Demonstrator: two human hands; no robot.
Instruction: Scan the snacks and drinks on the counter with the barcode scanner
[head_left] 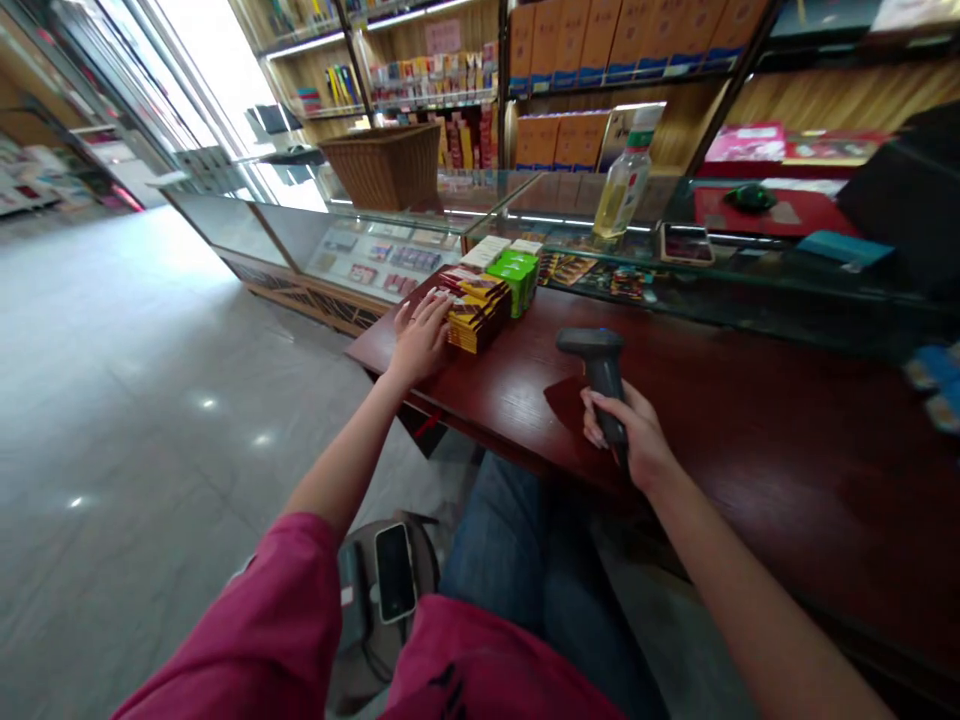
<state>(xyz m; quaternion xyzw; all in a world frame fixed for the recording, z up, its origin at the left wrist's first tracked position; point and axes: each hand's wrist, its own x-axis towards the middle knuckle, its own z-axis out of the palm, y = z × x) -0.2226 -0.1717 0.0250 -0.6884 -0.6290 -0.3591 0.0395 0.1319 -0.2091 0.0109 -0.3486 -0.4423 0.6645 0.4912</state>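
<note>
My right hand [634, 430] is wrapped round the handle of a black barcode scanner [600, 365], held up over the dark red wooden desk [525, 400]. Its head points away to the left. At the desk's far left end lies a stack of flat yellow and brown packets [476, 310]. My left hand [424, 335] rests against the near left side of this stack, fingers stretched out over its edge. Directly behind the packets stand green boxes [516, 275] and white boxes [487, 250].
A glass display counter [360, 250] runs behind the desk, bearing a wicker basket [386, 165], a clear bottle [626, 180], a phone [684, 243] and a red mat [795, 212]. Boxed goods fill the back shelves. Another phone [394, 572] lies on a stool beside my leg.
</note>
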